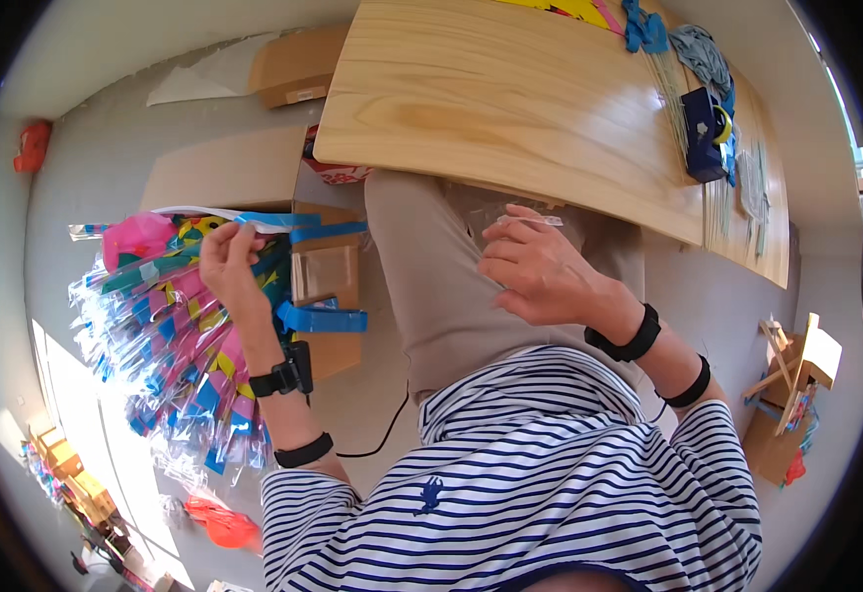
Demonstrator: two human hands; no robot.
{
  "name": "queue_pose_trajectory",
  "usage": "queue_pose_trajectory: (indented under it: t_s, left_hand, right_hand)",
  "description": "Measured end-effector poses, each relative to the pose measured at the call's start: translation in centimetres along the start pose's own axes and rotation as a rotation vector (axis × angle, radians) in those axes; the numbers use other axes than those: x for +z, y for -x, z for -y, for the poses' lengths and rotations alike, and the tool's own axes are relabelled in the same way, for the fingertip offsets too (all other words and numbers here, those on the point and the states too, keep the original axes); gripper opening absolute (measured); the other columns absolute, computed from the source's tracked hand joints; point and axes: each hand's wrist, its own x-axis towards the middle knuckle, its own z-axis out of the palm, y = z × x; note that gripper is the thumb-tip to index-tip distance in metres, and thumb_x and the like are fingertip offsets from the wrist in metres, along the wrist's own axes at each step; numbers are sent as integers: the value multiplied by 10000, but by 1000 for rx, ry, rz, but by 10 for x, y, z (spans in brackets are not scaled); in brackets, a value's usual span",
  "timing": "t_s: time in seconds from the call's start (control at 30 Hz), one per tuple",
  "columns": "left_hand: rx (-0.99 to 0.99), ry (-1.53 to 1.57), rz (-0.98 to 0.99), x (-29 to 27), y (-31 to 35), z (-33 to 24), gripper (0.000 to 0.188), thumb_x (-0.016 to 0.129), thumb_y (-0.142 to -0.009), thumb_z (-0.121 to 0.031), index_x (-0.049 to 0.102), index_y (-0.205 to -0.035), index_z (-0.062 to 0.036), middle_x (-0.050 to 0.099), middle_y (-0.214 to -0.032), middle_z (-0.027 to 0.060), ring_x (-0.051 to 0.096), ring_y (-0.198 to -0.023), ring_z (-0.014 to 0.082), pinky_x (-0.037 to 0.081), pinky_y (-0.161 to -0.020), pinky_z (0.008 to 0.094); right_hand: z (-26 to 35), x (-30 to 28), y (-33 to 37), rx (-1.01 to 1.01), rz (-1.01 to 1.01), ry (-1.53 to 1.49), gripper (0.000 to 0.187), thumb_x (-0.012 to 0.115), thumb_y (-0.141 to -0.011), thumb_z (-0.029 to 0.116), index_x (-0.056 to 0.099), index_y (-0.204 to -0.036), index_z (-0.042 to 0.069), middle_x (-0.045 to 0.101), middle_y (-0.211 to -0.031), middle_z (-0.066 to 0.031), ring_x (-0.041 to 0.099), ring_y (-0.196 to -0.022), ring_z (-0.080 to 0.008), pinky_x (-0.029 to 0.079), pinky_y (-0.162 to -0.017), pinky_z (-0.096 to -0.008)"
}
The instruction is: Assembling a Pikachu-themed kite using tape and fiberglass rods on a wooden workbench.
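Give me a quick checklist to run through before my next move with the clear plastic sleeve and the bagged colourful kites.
1. Left hand has a grip on a bagged kite at the top of the colourful kite pile: ok.
2. Right hand holds the clear plastic sleeve over the lap: ok.
3. Sleeve mouth open: cannot tell, too transparent.
4. Bare space on the wooden tabletop: ok.
5. Blue tape dispenser at the table's right side, away from both hands: ok.
6. Open cardboard box beside the left hand: ok.
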Motion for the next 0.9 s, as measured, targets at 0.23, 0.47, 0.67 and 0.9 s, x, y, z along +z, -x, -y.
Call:
queue_pose_trajectory:
  t_s: [0.23, 0.47, 0.67, 0.9]
  left_hand:
    - [166, -79, 1125, 181, 99, -93, 149, 674, -812, 30, 659, -959, 7, 683, -909, 30, 611, -862, 100, 492, -772, 231]
    - [52, -132, 1064, 244, 116, -67, 88, 581, -821, 56, 626, -882, 12, 620, -736, 3, 570, -692, 72, 486, -645, 227]
    - [41, -394, 1203, 267, 129, -42, 99, 554, -841, 68, 636, -880, 29, 665, -803, 34, 647, -756, 104, 537, -671, 246]
    - [-45, -337, 1258, 291, 137, -36, 127, 584, -783, 48, 631, -899, 32, 667, -781, 82, 647, -706, 127, 525, -647, 261]
  right_hand:
    - [-18, -5, 20, -70, -80, 52, 234, 781, -684, 229, 683, -798, 51, 665, -900, -97, 585, -1091, -284, 361, -1114, -530]
    - [-45, -7, 65, 42, -155, -58, 217, 767, -686, 203, 682, -810, 47, 646, -841, -81, 596, -944, -274, 431, -1008, -473]
    - [-84, 6, 134, 374, -250, -91, 175, 717, -716, 110, 672, -870, 39, 618, -819, -108, 592, -851, -308, 467, -796, -436]
    - [-101, 9, 120, 489, -514, -213, 175, 676, -747, 16, 668, -921, 22, 621, -844, -118, 590, -845, -329, 478, -763, -428]
